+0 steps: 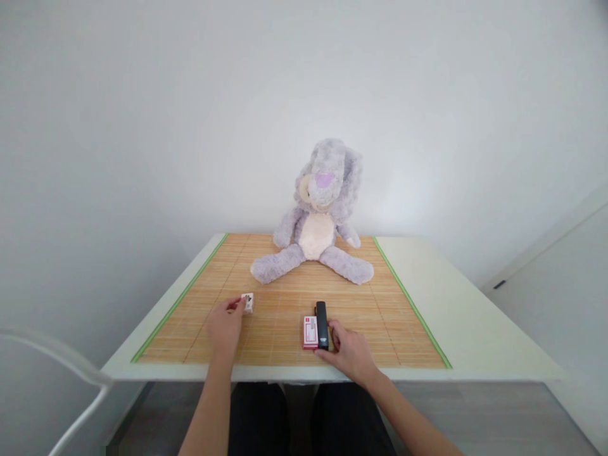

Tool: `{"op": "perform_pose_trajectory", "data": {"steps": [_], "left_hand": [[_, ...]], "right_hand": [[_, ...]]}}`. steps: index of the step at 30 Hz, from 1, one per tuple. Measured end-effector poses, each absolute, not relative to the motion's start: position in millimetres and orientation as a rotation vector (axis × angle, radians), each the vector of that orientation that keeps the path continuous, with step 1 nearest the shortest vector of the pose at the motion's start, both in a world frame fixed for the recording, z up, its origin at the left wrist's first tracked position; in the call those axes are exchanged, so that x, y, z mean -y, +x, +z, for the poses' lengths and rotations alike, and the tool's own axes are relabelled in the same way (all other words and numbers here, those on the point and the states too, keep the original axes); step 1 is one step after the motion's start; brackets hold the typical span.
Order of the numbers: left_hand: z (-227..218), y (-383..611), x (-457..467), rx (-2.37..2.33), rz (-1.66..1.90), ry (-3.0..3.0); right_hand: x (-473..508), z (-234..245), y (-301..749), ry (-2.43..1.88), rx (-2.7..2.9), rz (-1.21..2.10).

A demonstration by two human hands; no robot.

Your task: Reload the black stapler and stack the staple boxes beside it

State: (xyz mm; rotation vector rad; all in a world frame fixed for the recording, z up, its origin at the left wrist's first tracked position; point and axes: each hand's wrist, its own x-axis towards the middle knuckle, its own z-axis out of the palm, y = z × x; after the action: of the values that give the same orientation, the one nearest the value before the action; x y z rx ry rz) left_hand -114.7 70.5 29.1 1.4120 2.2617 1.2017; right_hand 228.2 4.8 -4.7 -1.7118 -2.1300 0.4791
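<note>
My left hand (225, 323) pinches the near left edge of a small white box (249, 303) with a dark print on top, low over the bamboo mat or resting on it. My right hand (350, 349) is at a black stapler (322, 324), fingers along its right side and thumb at its near end. Against the stapler's left side lies a red and white small box (310, 333), with a label on its upper face. The parts of the fingers behind the stapler are hidden.
A bamboo mat (280, 316) with green edging covers much of the white table (427, 278). At its far side a lilac plush rabbit (317, 237) sits by the wall, legs spread. A white curved tube or cable (61, 354) is at the lower left.
</note>
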Motion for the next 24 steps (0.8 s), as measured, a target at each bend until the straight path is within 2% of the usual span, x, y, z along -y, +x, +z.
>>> {"op": "perform_pose_trajectory", "data": {"steps": [12, 24], "left_hand": [[0, -24, -95, -1.703, 1.060, 1.462], [-2, 16, -81, -1.463, 1.066, 1.449]], "right_hand": [[-4, -1, 226, -1.716, 2.115, 0.494], [-4, -1, 226, -1.687, 2.130, 0.468]]}}
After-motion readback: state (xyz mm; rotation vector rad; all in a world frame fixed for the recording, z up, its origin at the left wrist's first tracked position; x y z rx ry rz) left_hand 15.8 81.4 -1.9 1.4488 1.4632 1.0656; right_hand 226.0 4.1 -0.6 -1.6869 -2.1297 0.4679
